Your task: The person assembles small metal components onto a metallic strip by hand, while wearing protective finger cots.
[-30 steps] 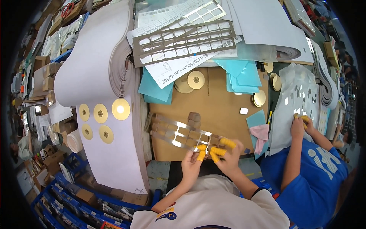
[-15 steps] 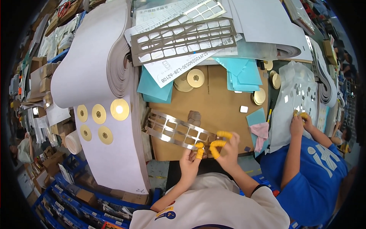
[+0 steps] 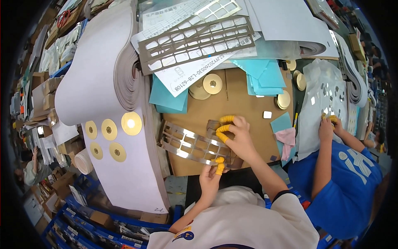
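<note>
My left hand, with yellow finger cots on its thumb and finger, pinches the near right edge of a thin silvery metal strip with rows of square openings. The strip lies slanting over the brown tabletop, its left end a little bent. My right hand also wears yellow cots. Its curved thumb and finger are apart, beside a small brown block just beyond the strip. Whether they touch the block I cannot tell. Part of a dark brown piece shows at the strip's right end.
Gold discs lie on white sheets at left; more gold discs lie farther back. Cut-out frames rest on papers. Blue sheets, a pink cloth and a white square lie rightward. A co-worker's hands work at right.
My right hand has moved away from the strip's right end, forward and left to the brown block. My left hand keeps its pinch on the strip. The view has shifted slightly.
</note>
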A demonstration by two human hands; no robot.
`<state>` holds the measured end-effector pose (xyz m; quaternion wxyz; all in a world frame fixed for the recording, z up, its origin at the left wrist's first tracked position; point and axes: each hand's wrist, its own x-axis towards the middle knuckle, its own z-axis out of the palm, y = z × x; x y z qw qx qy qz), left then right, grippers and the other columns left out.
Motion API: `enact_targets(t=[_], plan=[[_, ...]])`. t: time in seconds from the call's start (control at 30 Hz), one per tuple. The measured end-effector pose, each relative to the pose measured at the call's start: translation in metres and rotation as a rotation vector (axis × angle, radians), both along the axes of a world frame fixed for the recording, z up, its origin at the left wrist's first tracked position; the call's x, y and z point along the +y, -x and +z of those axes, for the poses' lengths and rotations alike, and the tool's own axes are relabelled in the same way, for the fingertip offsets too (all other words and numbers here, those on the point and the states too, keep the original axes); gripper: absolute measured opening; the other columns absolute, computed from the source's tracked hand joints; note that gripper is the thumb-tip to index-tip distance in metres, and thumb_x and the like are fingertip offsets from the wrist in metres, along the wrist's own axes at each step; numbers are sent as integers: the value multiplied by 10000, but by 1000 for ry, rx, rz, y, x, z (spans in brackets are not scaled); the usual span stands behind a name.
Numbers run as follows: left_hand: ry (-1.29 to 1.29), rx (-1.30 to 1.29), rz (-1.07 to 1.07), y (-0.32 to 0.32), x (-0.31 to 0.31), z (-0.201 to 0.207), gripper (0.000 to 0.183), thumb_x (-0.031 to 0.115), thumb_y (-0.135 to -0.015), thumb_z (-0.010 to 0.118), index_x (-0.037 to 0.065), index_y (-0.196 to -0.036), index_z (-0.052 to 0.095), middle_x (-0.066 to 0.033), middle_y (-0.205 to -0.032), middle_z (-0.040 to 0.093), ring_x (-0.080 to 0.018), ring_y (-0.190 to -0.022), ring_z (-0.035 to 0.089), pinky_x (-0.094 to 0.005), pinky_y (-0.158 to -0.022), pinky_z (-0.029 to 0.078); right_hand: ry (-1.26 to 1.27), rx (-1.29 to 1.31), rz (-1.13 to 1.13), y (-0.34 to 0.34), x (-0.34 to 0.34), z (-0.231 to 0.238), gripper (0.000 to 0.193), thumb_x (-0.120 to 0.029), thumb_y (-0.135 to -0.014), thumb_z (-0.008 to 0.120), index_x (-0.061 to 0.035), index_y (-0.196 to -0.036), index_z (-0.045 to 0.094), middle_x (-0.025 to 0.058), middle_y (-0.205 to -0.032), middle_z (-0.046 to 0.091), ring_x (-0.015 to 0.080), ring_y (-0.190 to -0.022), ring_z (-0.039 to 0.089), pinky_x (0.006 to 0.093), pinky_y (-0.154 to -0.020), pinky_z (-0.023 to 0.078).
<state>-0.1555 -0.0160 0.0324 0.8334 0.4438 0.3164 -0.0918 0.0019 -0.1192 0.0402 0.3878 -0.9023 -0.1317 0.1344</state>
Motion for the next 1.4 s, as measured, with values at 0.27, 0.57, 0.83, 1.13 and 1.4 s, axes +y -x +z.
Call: enact_targets(t=[0.27,0.57,0.83,1.13,1.4], plan=[[28,-46,44,-6,-5,5,241,29,-936,527,-51,-1161,497,-133,-1134,591,-210,-960,626,-350,-872,529,-35,-150,-79,30,-31,41,216,-166,-706,745,-123,-909,689,49,-1021,575,261,-960,491,383,-833,366],[66,-77,97,-14,-13,19,229,24,-935,526,-44,-1147,476,-146,-1122,588,-235,-966,628,-388,-841,550,103,-425,91,73,-48,40,239,-142,-636,786,-98,-840,670,31,-917,595,246,-883,518,384,-770,387],[13,-47,100,-11,-13,23,286,44,-931,545,-13,-1198,460,-138,-1130,572,-242,-950,631,-379,-785,576,-22,-269,-22,79,-47,34,192,-132,-663,754,-127,-835,670,63,-1044,560,272,-957,478,428,-834,353],[-180,-108,95,-13,-7,21,290,25,-921,549,-19,-1194,458,-129,-1151,544,-221,-954,621,-406,-820,571,-73,-111,-65,69,-38,30,215,-171,-669,782,-117,-845,670,127,-1172,506,333,-1107,404,445,-940,320],[-81,-70,121,-18,-3,21,326,-8,-926,528,-46,-1230,418,-159,-1145,564,-238,-1009,618,-368,-880,540,-2,-196,10,70,-34,29,201,-188,-678,779,-121,-839,680,99,-1138,539,323,-1092,411,444,-924,330]])
